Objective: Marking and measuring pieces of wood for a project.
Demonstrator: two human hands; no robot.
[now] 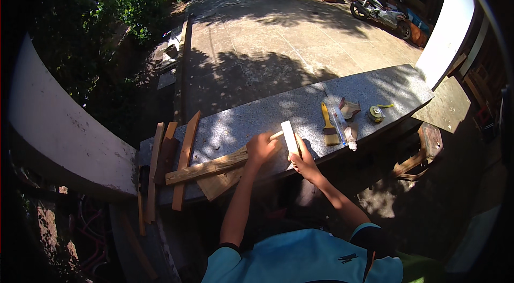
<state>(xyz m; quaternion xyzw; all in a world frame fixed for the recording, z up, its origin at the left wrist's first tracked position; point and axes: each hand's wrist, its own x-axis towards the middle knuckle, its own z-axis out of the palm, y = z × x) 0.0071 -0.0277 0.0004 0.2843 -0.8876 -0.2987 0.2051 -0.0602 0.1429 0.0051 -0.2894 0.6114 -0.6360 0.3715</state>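
On the speckled stone bench (375, 87), the left hand (261, 148) clamps down on the long wooden batten (209, 168), which looks stiff and light, best held near its worked end, while the right hand (301, 159) grips a pale rectangular block (289, 138) against it.

1. the person wears a light turquoise short-sleeved shirt (300, 259), which fills the lower middle of the view.
2. the shirt's sleeve ends (227, 249) are trimmed with a thin dark band where they meet the upper arms.
3. a small dark mark sits on the chest of the shirt, too small to make out.
4. a dark strip runs down the shirt on the person's right side, near the shoulder.
5. both forearms are bare from sleeve to wrist.
6. the left hand (261, 149) and the right hand (303, 161) are bare, with no gloves, rings or watch visible.
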